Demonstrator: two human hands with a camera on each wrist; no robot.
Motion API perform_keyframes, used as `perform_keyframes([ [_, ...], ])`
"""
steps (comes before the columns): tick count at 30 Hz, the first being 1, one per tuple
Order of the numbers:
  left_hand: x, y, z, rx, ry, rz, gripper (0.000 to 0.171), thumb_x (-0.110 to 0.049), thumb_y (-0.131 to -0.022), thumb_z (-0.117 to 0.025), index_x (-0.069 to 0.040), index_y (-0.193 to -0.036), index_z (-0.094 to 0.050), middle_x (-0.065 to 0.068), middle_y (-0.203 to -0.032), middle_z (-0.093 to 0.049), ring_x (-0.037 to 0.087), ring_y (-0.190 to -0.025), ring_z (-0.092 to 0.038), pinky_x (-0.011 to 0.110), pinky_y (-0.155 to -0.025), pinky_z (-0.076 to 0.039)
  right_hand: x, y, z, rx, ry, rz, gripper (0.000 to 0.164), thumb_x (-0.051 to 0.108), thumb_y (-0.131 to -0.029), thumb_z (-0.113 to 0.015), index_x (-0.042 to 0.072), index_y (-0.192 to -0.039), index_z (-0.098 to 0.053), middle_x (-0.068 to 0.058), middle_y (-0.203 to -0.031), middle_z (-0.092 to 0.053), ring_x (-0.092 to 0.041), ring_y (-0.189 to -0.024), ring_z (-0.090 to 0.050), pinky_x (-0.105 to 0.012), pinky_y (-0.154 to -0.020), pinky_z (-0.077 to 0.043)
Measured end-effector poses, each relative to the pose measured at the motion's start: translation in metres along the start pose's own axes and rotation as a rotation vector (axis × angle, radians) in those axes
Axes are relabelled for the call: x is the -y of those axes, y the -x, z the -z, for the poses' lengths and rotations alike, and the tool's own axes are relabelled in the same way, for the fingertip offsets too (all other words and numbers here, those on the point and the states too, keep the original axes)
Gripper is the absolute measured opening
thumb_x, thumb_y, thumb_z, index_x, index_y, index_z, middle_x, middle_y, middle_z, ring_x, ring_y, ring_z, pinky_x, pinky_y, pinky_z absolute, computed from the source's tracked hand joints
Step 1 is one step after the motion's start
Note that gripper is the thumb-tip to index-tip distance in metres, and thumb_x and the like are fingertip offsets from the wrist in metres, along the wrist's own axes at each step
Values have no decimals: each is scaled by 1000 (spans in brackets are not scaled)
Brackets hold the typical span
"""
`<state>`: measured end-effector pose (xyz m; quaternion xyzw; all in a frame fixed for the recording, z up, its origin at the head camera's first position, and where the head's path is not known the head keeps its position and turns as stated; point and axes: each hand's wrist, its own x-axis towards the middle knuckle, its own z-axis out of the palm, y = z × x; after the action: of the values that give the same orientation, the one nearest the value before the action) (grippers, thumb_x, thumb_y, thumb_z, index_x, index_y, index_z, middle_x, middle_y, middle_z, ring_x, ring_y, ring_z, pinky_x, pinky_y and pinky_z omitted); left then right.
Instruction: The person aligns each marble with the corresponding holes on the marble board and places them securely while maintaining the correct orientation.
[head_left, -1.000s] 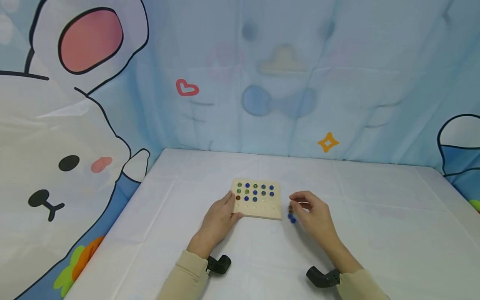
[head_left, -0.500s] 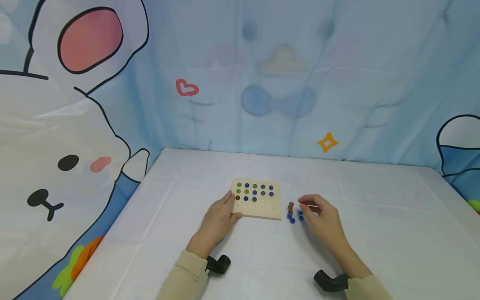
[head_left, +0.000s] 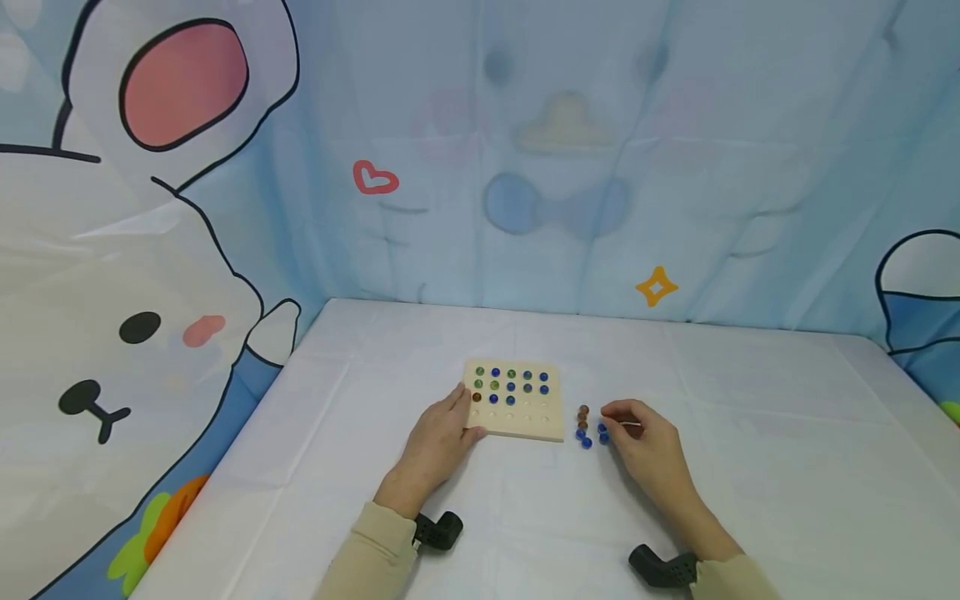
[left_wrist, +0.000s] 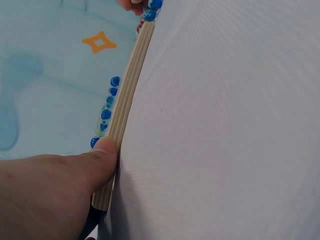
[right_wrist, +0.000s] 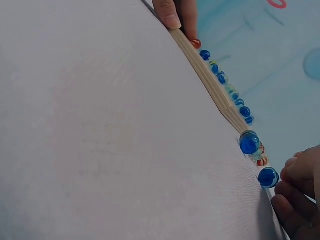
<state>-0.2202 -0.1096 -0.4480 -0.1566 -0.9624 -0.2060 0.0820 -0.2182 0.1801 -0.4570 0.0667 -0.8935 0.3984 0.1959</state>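
In the head view my left hand (head_left: 438, 440) grips a pale wooden marble board (head_left: 536, 425) at its left side, thumb on the front edge. Glass marbles, green and blue with one brown, sit in the board's back rows; hollows nearer the front are bare. My right hand (head_left: 647, 442) is right of the board, its thumb and fingers bent together close to loose blue marbles (head_left: 603, 438). In the right wrist view a blue marble (right_wrist: 268, 177) appears right beside those fingertips (right_wrist: 292, 162). Whether they pinch a marble is hidden.
Between board and right hand, brown marbles (head_left: 582, 418) and more blue marbles (head_left: 586, 442) form a short line on the white-covered table (head_left: 780, 433). A blue printed curtain (head_left: 450, 250) hangs behind the table. Each wrist wears a black camera mount (head_left: 441, 530).
My right hand has shifted right, away from the line of loose marbles, and two blue marbles now show by its fingers. The left hand and board stay in place.
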Motion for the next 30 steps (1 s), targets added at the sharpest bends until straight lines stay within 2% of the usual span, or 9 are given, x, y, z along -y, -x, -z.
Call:
perform_keyframes([
  [7,1,0,-2,-13,-15,-15,65,-32,-96,-64,6,-145,-44,22,-153,-43,36,-132,-53,43,-108,-48,-5,-1,-1,35,34,-18,11,6,-93,-68,7,-104,-70,-7,-100,-73,-20,-91,-67,-9,-74,-50],
  [21,1,0,-2,-11,-24,-16,65,-33,-97,-62,6,-146,-43,21,-153,-43,36,-131,-53,42,-109,-47,-7,-3,-1,50,58,-25,10,5,-93,-68,7,-102,-71,-7,-97,-74,-19,-89,-66,-14,-72,-52],
  [30,2,0,-2,-16,-26,-21,65,-33,-97,-63,6,-145,-43,22,-152,-43,35,-131,-54,42,-109,-48,-6,-5,-1,108,89,-79,11,7,-94,-66,8,-104,-72,-9,-100,-74,-19,-90,-65,-17,-73,-52],
])
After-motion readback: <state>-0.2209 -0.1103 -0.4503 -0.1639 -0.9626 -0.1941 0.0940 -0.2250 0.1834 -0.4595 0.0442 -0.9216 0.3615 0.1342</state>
